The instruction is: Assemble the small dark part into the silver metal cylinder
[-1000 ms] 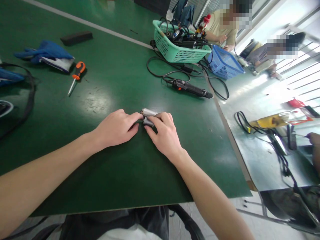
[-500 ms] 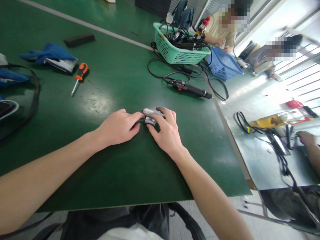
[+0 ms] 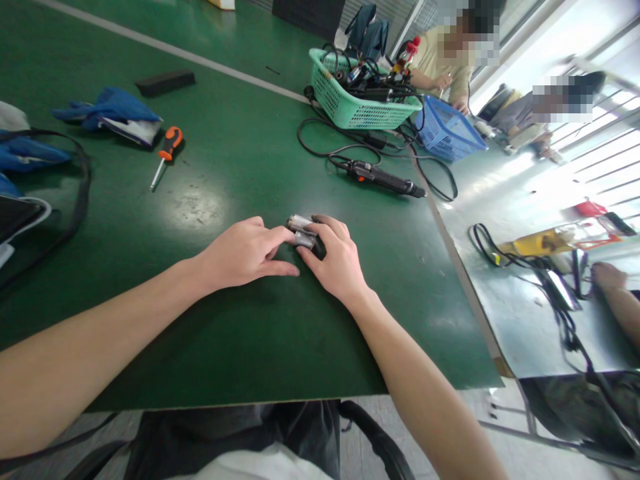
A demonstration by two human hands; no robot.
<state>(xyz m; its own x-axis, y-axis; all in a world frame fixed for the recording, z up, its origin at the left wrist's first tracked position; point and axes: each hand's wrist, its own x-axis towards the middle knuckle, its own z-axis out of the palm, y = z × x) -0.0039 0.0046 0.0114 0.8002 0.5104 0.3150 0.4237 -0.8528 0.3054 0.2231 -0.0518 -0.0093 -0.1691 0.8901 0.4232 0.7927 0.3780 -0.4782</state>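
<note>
Two small silver cylinders (image 3: 305, 240), motor-like in shape, lie side by side on the green table with a dark part at the near one's right end. My right hand (image 3: 335, 257) curves over them from the right, its thumb at the near cylinder and its fingertips at the far one. At their left ends is my left hand (image 3: 250, 253), with the index fingertip touching the near cylinder. Its thumb stretches away from the index finger and its other fingers are partly hidden. Whatever lies beneath my right fingers cannot be made out.
A black electric screwdriver (image 3: 385, 179) lies beyond my hands, its cable running to a green basket (image 3: 370, 113) of tools. A blue basket (image 3: 445, 137) stands beside it. To the left are an orange-handled screwdriver (image 3: 168, 153) and blue gloves (image 3: 113, 113). Two people sit at the far right.
My left thumb has spread away from its index finger. The right fingers have opened a little and slid along the cylinders, showing more of them. The view has shifted slightly.
</note>
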